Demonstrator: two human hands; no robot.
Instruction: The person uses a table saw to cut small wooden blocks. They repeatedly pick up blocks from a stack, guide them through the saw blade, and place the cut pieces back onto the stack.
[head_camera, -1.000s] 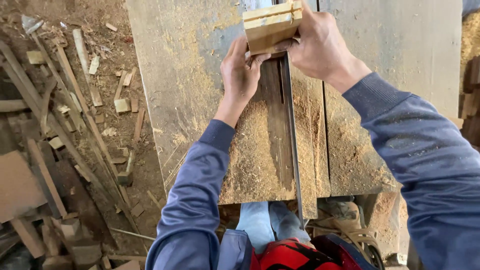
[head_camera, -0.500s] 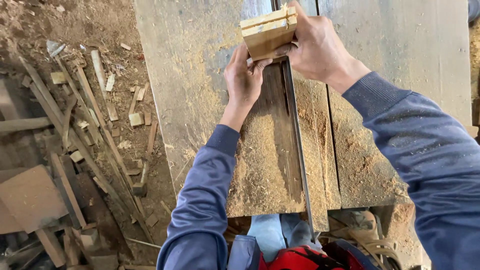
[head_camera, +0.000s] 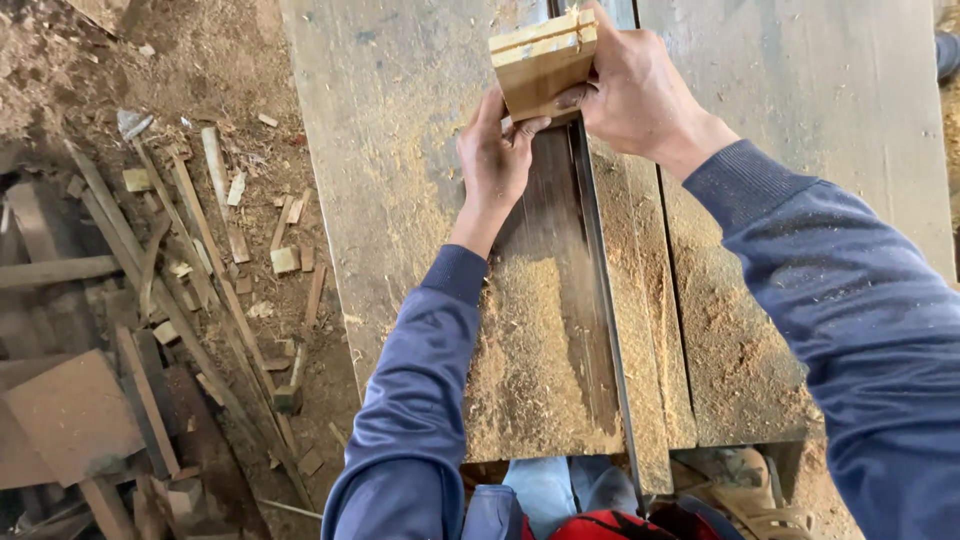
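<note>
Two hands grip one small wooden block (head_camera: 543, 62) near the far edge of the sawdust-strewn workbench (head_camera: 400, 180). It stands on edge over the dark slot (head_camera: 560, 300) that runs lengthwise toward the person, its long side lying across that slot. The right hand (head_camera: 635, 95) wraps the block's right end from above, fingers closed on it, and sits a little farther away. The left hand (head_camera: 495, 160) lies just below and left, thumb and fingertips pressed to the block's lower left corner (wrist straight, forearm along the slot). Wood offcuts (head_camera: 230, 260) litter the ground beyond the workbench's left edge.
</note>
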